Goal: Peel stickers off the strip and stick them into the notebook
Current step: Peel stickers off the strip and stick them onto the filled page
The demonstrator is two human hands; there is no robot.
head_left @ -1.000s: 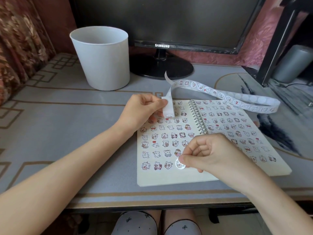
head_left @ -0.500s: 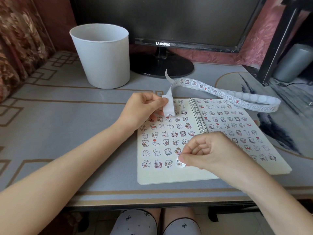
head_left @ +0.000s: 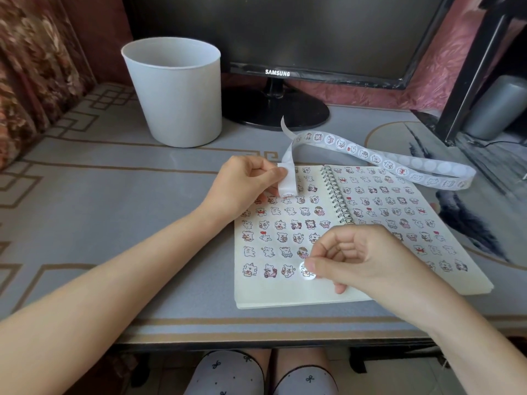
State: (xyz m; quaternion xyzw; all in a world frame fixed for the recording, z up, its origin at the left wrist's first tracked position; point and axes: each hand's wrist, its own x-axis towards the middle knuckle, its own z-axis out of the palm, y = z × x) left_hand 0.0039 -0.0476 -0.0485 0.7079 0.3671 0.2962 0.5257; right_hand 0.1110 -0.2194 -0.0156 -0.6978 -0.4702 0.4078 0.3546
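Head view. The spiral-bound notebook (head_left: pixel 256 292) lies open and flat on the grey patterned worktop (head_left: pixel 114 195), both cream pages filled with rows of small cartoon stickers. The wire coil (head_left: pixel 336 195) runs down the middle.

Left grip (head_left: pixel 245 183): thumb and curled fingers pinch the folded white end of the strip (head_left: pixel 370 158) above the left page's top edge. The glossy paper strip arches up and trails right, over the right page's top corner and onto the worktop, carrying round printed stickers and blank circles.

Right grip (head_left: pixel 362 258): fingers curled, thumb and forefinger tips closed on a round shiny sticker (head_left: pixel 306 273) in the left page's bottom row. Cannot tell whether it lies fully flat.

Behind stand a white tapered plastic bin (head_left: pixel 176 95) and a black monitor (head_left: pixel 285 32).
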